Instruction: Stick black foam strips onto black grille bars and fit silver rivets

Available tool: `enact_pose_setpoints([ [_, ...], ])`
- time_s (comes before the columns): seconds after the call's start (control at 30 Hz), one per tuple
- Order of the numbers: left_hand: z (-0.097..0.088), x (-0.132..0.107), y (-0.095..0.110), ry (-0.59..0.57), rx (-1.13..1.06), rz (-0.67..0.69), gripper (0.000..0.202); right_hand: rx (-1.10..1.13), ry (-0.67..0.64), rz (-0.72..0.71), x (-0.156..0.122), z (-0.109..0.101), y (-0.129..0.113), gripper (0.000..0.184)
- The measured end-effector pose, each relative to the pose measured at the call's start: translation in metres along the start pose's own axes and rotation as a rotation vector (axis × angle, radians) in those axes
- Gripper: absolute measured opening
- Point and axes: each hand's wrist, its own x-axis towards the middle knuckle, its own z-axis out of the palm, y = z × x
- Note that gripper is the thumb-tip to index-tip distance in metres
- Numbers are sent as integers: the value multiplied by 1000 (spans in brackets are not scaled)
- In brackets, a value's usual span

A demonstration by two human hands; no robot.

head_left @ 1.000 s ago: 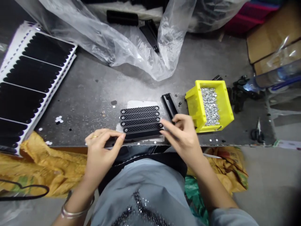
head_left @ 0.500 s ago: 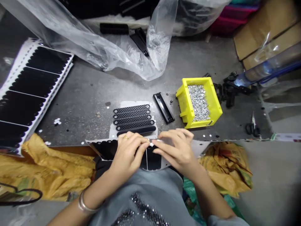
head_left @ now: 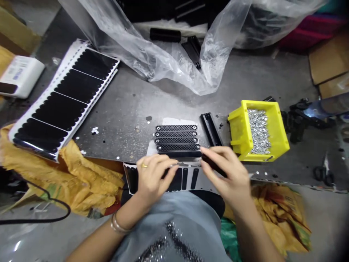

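My left hand (head_left: 154,176) is at the table's front edge, thumb and fingertips pinched together. Whatever lies between them is too small to make out. Below it a white backing sheet (head_left: 203,183) with black strip stickers (head_left: 185,178) lies over my lap. My right hand (head_left: 227,176) is to the right, thumb and forefinger apart by the end of the nearest black bar (head_left: 180,154). A dark shape shows under its palm, unclear. Several black bars with a lattice face (head_left: 176,141) and pale end rings lie in a row just beyond my hands.
A yellow bin (head_left: 282,145) of small shiny metal parts stands at right, beside a black channel-shaped piece (head_left: 209,127). Scissors (head_left: 324,173) lie far right. At left is a stack of sticker sheets (head_left: 68,94). Clear plastic (head_left: 174,67) drapes across the back; yellow sacks (head_left: 89,182) hang in front.
My hands have moved apart; the right one has moved away from the left toward the bar's end. The view has shifted left, and more of the sticker sheet shows.
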Motion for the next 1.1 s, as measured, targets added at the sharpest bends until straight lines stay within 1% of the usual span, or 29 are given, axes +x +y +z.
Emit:
enact_pose_setpoints([
  [0.03, -8, 6, -7, 18, 3, -64, 4, -66, -57, -84, 12, 14, 0, 49],
  [0.07, -15, 11, -15, 27, 11, -133, 2, -105, -111, -162, 24, 27, 1, 49],
  [0.13, -25, 19, -32, -8, 14, -247, 6, -144, -202, -278, 42, 49, 3, 37],
  [0.2, -30, 23, -45, -92, -36, -314, 7, -170, -265, -328, 53, 60, 6, 20],
  [0.27, -28, 23, -51, -145, -117, -356, 8, -171, -313, -336, 59, 62, 6, 15],
  [0.43, -21, 24, -47, -151, -266, -450, 9, -163, -372, -333, 66, 59, 3, 15],
  [0.6, -16, 28, -49, -153, -295, -476, 10, -163, -366, -345, 68, 63, 0, 14],
  [0.67, -14, 28, -51, -152, -296, -481, 10, -163, -370, -344, 66, 58, 0, 15],
  [0.7, -14, 29, -51, -153, -295, -483, 11, -167, -366, -324, 65, 52, 1, 16],
  [0.77, -15, 29, -52, -162, -290, -483, 14, -170, -334, -220, 61, 37, 4, 19],
  [0.83, -15, 28, -52, -165, -283, -476, 15, -133, -286, -74, 58, 20, 11, 16],
  [0.9, -15, 28, -53, -162, -281, -465, 16, -63, -242, 18, 55, 9, 19, 10],
  [1.0, -15, 27, -56, -156, -271, -447, 17, 20, -214, 22, 53, 6, 30, 10],
  [1.1, -15, 29, -59, -159, -252, -427, 19, 27, -237, -21, 53, 10, 35, 11],
])
